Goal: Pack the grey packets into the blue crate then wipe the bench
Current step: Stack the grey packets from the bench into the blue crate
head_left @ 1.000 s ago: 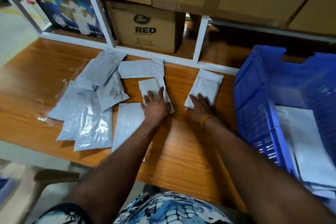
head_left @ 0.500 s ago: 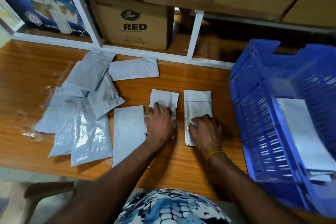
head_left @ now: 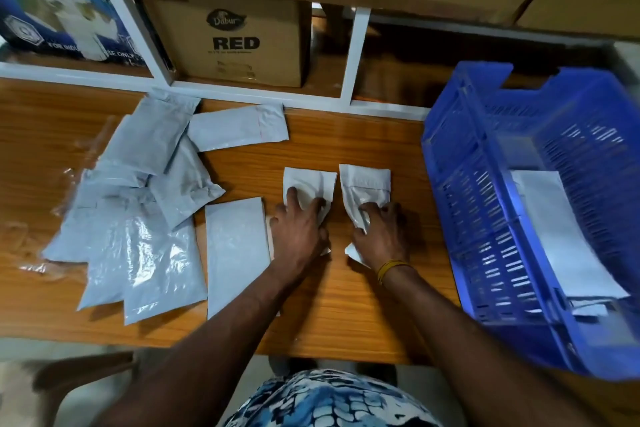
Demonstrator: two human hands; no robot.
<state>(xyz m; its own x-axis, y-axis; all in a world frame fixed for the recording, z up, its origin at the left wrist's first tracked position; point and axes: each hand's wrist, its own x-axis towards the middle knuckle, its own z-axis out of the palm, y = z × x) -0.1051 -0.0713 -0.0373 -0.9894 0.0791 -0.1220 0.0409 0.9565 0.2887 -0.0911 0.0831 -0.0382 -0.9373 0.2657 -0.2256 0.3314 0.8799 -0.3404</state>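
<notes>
Two small grey packets lie side by side in the middle of the wooden bench (head_left: 346, 315). My left hand (head_left: 299, 230) presses on the left packet (head_left: 310, 180), fingers curled over its near half. My right hand (head_left: 379, 236) grips the right packet (head_left: 365, 180), bunching its near end. Several more grey packets (head_left: 138, 218) lie spread at the left, one long packet (head_left: 237, 253) just beside my left wrist, another (head_left: 239, 128) near the shelf. The blue crate (head_left: 460, 218) stands at the right with grey packets (head_left: 561, 229) inside.
A white shelf frame (head_left: 355, 52) runs along the back of the bench, holding a brown carton marked RED (head_left: 235, 42) and a blue printed box (head_left: 59, 14). Clear plastic wrap (head_left: 74, 173) lies under the left pile. A chair (head_left: 83, 378) stands below the bench's front edge.
Both hands have slid the two small packets toward me, from near the shelf to mid-bench. The right packet turned upright and is now bunched under my right fingers.
</notes>
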